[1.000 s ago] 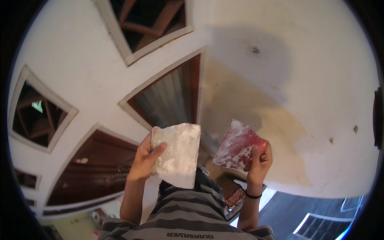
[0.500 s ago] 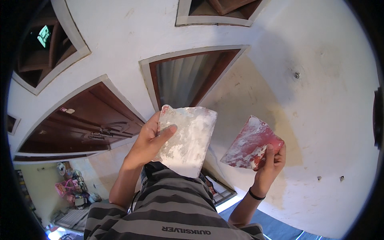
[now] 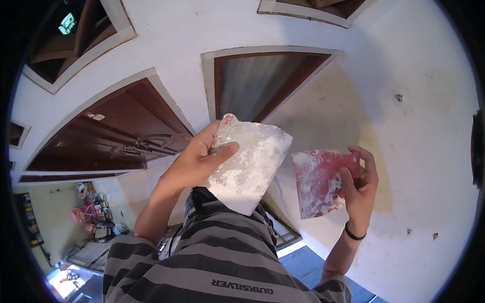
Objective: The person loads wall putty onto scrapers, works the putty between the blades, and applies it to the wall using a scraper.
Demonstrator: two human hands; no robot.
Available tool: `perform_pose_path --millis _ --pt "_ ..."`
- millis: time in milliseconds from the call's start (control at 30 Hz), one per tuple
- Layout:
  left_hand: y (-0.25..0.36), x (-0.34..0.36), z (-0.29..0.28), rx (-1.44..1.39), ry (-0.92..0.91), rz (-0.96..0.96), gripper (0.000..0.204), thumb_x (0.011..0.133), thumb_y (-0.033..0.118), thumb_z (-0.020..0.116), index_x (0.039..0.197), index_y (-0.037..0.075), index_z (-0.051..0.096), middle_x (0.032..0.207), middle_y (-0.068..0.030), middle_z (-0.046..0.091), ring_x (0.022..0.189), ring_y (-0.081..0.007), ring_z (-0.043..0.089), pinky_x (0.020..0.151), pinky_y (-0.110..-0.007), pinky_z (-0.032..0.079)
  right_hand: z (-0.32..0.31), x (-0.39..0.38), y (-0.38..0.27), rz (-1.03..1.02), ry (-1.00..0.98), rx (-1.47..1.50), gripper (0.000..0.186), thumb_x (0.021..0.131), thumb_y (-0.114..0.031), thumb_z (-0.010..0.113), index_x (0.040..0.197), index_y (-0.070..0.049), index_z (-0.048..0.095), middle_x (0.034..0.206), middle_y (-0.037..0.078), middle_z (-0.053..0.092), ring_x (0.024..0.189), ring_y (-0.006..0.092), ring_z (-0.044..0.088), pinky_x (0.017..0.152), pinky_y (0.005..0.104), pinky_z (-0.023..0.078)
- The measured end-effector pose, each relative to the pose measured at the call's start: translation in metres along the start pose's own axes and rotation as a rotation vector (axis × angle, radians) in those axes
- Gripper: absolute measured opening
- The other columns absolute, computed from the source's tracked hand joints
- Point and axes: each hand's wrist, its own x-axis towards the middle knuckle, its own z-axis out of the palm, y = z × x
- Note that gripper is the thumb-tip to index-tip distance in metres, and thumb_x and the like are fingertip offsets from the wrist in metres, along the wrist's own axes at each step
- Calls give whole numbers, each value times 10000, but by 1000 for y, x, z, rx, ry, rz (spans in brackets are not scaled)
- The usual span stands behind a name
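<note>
My left hand (image 3: 194, 164) is closed on one side of a pale putty scraper (image 3: 252, 161), its thumb pressed flat over the face. White putty is smeared across that scraper, thickest at its lower part, and a little red shows at its top corner. To the right, my right hand (image 3: 362, 194) pinches a red putty scraper (image 3: 321, 182) by its right side, thumb on the near face. Streaks of white putty cover much of the red one. The two scrapers are apart, both held up in front of my striped shirt (image 3: 222, 257).
Ahead is a white wall (image 3: 177, 30) with a curtained window (image 3: 257, 83) and a carved brown double door (image 3: 111, 131). The right wall (image 3: 424, 166) has a beige patch and a small hole (image 3: 398, 98). Bags and shoes (image 3: 103, 217) sit far left.
The red scraper has turned in my right hand's grip and that hand has moved right. My left hand and the pale scraper are tilted more and sit slightly higher. The view has shifted.
</note>
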Motion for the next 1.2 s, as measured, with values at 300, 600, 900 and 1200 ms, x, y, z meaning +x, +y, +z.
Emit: perform_pose_path --millis 300,600,900,1200 --pt "-16 -17 -1 213 136 81 580 1020 141 650 1503 -54 397 1293 -96 622 1160 -128 571 1005 -281 465 -7 6 24 40 46 47 379 946 38 642 1306 -34 545 826 -2 680 664 20 584 550 201 430" --pt "-77 -29 -8 146 198 -195 411 1004 91 648 1372 -20 504 1249 -87 656 1122 -138 602 997 -296 468 24 -48 192 559 210 456 355 956 -56 673 1288 1 560 1015 69 723 855 100 676 733 262 564" --pt "-111 -3 -16 93 177 -395 508 967 54 663 1431 -28 473 1328 -136 625 1203 -203 593 1044 -339 456 80 -93 241 682 340 1067 282 975 -78 651 1245 0 630 1058 60 721 903 122 688 781 294 575" --pt "-153 -1 -59 635 79 -698 625 1003 190 662 1553 48 401 1253 -136 660 953 -192 656 753 -330 540 114 -110 260 807 557 895 221 1006 -100 623 1222 -56 643 1002 25 693 822 133 678 717 308 616"
